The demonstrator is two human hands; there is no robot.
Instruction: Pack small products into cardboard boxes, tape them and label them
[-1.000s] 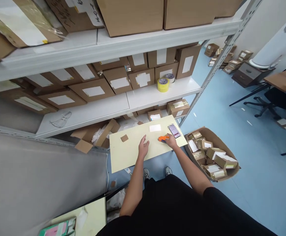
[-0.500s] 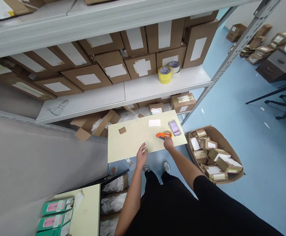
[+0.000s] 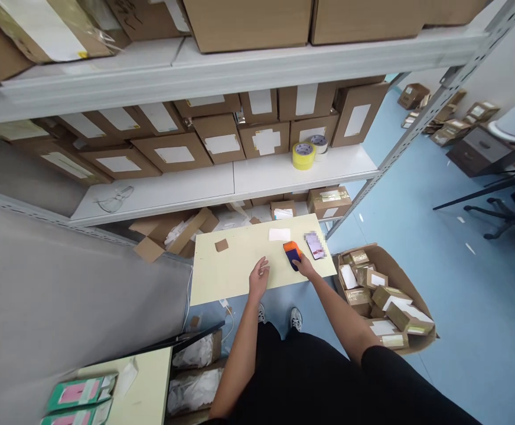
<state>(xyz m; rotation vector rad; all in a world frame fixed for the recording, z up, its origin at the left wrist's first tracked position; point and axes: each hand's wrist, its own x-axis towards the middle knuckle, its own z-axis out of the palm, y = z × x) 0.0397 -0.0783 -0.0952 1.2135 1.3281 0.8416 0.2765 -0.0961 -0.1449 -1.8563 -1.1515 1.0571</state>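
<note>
My right hand (image 3: 304, 267) grips an orange and dark blue tape dispenser (image 3: 292, 254) over the right part of the pale yellow table (image 3: 231, 274). To its left, my left hand (image 3: 258, 276) hovers near the table's front edge, fingers loosely apart and holding nothing I can see. Behind the dispenser lies a white paper slip (image 3: 279, 234). A phone-like object (image 3: 315, 245), partly pixelated, rests to the right of my right hand. Farther left on the table sits a small brown cardboard piece (image 3: 221, 245).
A grey shelf rack (image 3: 178, 184) stands behind the table, stacked with cardboard boxes (image 3: 173, 154). Yellow tape (image 3: 303, 156) sits on its middle shelf. At the right, a large carton (image 3: 401, 260) holds small parcels. Green and pink packages (image 3: 78, 391) lie lower left.
The tape dispenser has been turned in my right hand, so its dark blue side now shows instead of the tape roll. My left hand stays open. The view has shifted upward.
</note>
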